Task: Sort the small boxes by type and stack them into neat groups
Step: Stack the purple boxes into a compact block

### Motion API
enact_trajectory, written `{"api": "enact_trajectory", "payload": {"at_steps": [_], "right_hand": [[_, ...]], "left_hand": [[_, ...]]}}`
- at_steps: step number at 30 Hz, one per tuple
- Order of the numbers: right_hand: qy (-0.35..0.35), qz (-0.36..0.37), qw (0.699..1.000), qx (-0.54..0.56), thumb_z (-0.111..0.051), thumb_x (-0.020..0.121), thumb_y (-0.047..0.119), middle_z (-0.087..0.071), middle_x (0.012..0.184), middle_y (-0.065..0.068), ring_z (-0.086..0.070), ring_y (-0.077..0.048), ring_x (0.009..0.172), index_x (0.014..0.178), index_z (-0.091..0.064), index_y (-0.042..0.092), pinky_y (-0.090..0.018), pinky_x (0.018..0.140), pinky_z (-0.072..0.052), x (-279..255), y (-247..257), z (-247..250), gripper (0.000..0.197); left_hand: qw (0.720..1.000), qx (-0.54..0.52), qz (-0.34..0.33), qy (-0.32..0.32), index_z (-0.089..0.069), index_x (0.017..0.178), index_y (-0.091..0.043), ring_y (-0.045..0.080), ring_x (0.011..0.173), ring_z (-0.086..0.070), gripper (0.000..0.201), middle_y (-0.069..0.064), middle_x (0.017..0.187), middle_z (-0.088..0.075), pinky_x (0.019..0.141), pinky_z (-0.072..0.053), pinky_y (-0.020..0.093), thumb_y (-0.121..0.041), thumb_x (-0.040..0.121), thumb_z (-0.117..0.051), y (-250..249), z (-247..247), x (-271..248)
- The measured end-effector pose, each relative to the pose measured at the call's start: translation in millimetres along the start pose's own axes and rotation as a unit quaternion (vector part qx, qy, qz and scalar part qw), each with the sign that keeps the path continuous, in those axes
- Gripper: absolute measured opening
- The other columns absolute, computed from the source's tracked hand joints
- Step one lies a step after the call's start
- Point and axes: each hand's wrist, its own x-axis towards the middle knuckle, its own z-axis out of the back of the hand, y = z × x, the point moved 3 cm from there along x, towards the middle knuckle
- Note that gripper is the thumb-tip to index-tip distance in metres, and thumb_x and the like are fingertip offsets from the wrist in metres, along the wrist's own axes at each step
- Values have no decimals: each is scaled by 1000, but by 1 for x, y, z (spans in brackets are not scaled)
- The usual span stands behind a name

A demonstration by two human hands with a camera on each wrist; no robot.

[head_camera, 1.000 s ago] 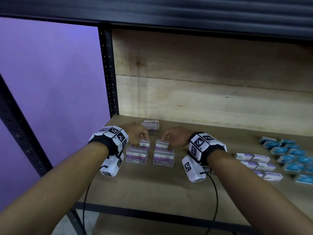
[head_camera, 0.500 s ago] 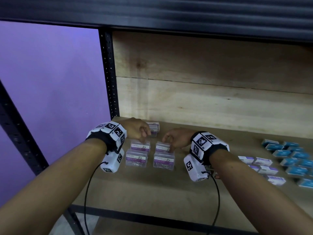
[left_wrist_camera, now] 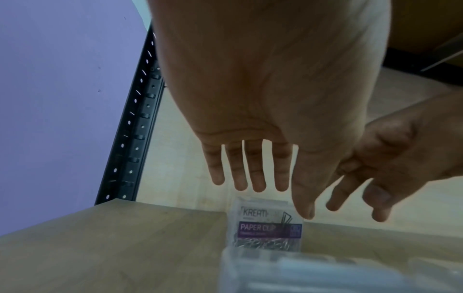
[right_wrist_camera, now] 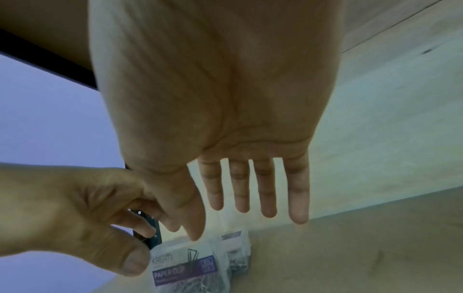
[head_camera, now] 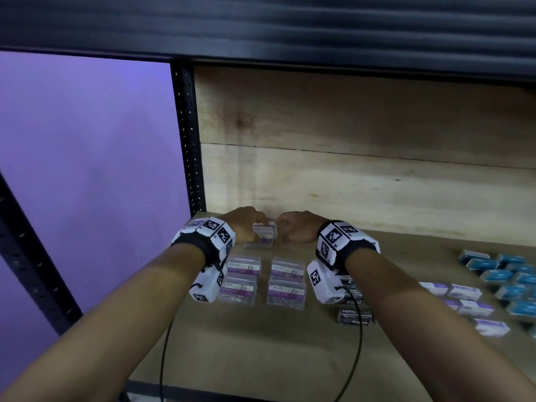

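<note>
Clear paper clip boxes with purple labels lie on the wooden shelf [head_camera: 261,352]. A small stack of them [head_camera: 264,236] stands at the back, near the left post. My left hand [head_camera: 246,226] reaches over the stack's left side and my right hand [head_camera: 293,229] hovers just right of it. In the left wrist view my left hand [left_wrist_camera: 275,178] has straight fingers above the top box [left_wrist_camera: 268,226], thumb tip by its corner. The right hand [right_wrist_camera: 240,198] also hangs with straight fingers, holding nothing, above the stack [right_wrist_camera: 185,267].
Four more paper clip boxes [head_camera: 287,291] form a two-by-two grid nearer me. Dark staples boxes [head_camera: 355,314] sit under my right wrist. White-and-purple boxes [head_camera: 464,294] and blue boxes [head_camera: 510,274] lie at the right. A black post [head_camera: 188,140] and wooden back wall bound the corner.
Both hands left the rear pair of grid boxes and moved farther back to the stack near the wall. Those boxes now lie uncovered.
</note>
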Motion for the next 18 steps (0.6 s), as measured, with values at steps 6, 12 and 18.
{"api": "enact_trajectory", "payload": {"at_steps": [6,12,18], "right_hand": [[10,17,998,-60,-46,95,18,-49,140,-11,-50,-29,123,138,-44,14,-31,96,-40,20,17,-4,43],[41,27,993,-105,-48,96,21,-52,136,-12,-52,-28,121,135,-47,10,-36,103,-43,35,26,-6,41],[92,42,984,-146,-44,99,21,-42,146,-9,-45,-26,129,146,-32,14,-34,107,-37,42,27,-10,49]], "left_hand": [[999,31,-21,14,-51,135,-22,25,121,-52,53,6,135,-53,99,-46,34,-15,85,-64,-1,-2,11],[999,22,-35,12,-56,128,-18,23,109,-60,50,6,122,-62,87,-47,27,-3,82,-68,8,4,13],[999,16,-34,25,-57,126,-18,22,102,-62,48,4,117,-63,84,-51,29,-1,82,-66,15,5,12]]}}
